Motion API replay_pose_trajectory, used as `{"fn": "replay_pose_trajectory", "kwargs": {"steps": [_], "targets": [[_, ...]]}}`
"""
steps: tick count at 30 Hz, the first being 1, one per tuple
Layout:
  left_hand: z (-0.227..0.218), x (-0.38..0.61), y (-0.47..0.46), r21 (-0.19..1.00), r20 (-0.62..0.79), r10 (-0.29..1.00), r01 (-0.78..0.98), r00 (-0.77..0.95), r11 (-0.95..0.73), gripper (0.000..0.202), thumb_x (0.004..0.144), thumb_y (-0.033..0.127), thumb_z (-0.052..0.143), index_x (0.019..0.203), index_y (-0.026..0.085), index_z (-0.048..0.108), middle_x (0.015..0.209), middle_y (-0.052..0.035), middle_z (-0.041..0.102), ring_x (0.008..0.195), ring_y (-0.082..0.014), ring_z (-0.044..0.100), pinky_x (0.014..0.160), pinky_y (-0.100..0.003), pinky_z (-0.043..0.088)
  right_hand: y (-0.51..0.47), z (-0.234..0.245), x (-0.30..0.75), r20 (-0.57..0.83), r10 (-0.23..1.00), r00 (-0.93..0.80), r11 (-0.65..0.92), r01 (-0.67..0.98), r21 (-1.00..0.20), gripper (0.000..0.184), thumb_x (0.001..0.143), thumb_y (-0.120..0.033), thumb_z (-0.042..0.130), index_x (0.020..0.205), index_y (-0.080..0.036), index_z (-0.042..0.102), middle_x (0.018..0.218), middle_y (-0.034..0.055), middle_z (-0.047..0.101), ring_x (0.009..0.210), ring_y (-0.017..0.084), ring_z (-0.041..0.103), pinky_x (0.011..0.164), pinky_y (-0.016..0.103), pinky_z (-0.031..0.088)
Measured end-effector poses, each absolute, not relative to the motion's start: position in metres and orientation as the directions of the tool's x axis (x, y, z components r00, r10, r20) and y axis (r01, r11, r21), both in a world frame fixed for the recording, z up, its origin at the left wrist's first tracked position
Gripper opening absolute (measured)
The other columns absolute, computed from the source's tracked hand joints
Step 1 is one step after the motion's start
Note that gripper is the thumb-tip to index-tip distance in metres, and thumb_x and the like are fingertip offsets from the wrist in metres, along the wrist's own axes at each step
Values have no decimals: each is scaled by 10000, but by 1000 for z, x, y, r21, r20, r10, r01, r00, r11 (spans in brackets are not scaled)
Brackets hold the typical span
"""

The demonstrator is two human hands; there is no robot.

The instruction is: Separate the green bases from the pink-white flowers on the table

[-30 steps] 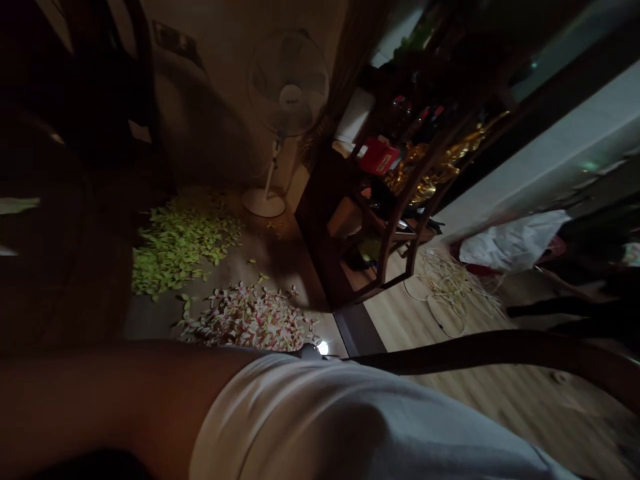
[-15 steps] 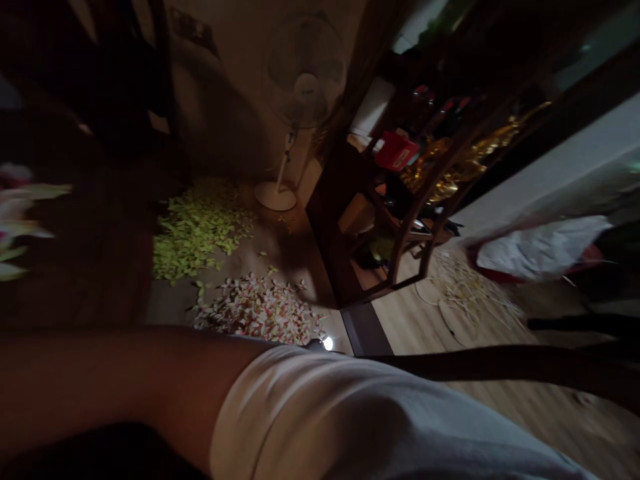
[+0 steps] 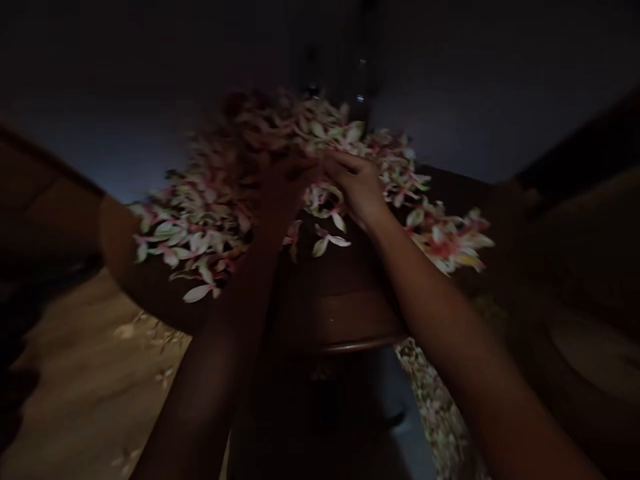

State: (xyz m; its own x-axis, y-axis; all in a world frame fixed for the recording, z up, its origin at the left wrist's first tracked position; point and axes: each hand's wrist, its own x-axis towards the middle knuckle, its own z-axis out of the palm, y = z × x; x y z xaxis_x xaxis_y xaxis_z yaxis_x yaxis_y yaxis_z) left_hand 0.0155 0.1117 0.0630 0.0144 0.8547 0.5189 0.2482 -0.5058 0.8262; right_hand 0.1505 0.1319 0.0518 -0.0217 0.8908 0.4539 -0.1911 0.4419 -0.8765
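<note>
A heap of pink, white and pale green petal-like pieces (image 3: 200, 193), either flowers or leaves, lies on a dark round wooden tabletop (image 3: 335, 313). My right hand (image 3: 357, 183) is over the middle of the heap, fingers pressed together in a pinch. Close against its fingertips is my left hand (image 3: 290, 177), in deep shadow, its fingers curled inward. Whatever sits between the fingertips is too dark and small to make out. Just below the hands, a loose petal cluster (image 3: 330, 241) rests on the wood. To the right lies a fuller pink-and-white bunch (image 3: 457, 240).
More pale pieces (image 3: 440, 407) are heaped lower down, beyond the table's front edge on the right. A few lie scattered on the tan floor (image 3: 75, 373) at the left. The room behind the table is very dark.
My view has swung from the floor, with the fan, shelf and heaps, to the tabletop heap. Both my hands now show together over it; before, a forearm and white sleeve crossed the foreground.
</note>
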Motion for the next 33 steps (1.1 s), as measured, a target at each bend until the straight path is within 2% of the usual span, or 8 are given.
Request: {"fn": "replay_pose_trajectory", "kwargs": {"steps": [3,12,18,20,26,33], "targets": [[62,3,113,784,596,802,245,-42,-570,99,796,225,748,863,153,755,825,-15,734,796,-140,669,781,-261,517,131,46,156,419,908,-1,407,-235,-883,326,689,-449,822,951,-259,779,969,-26,770,948,191,721,935,405,580],[59,10,116,797,587,810,185,-14,-575,160,789,316,723,881,197,775,910,-22,754,839,-151,683,756,-247,511,122,52,155,415,910,2,403,-251,-880,323,666,-450,845,942,-294,786,981,-5,777,933,213,725,957,468,572],[63,11,112,797,586,809,211,-43,-566,154,795,298,712,888,190,771,890,-27,757,816,-154,681,742,-255,510,121,54,158,467,884,-23,449,-238,-861,340,722,-436,809,1027,-294,760,1073,9,755,1049,220,695,1011,447,535],[66,11,110,796,588,807,219,-53,-565,150,796,288,710,891,189,770,899,-29,761,836,-159,686,756,-255,517,119,57,157,471,882,-21,451,-257,-855,336,715,-414,817,1020,-292,743,1036,10,751,1009,206,698,974,419,552],[67,11,109,828,548,830,212,-105,-519,181,777,322,726,893,189,767,870,-30,758,814,-164,684,729,-257,526,115,61,155,456,890,8,440,-276,-855,215,684,-347,835,821,-254,699,819,-9,704,777,155,665,828,349,571],[66,11,110,825,553,828,198,-91,-529,186,781,329,719,905,202,774,874,-26,757,821,-166,682,730,-257,523,117,57,156,443,896,13,434,-227,-872,215,707,-412,817,819,-242,747,823,0,710,753,154,642,788,331,542]]}}
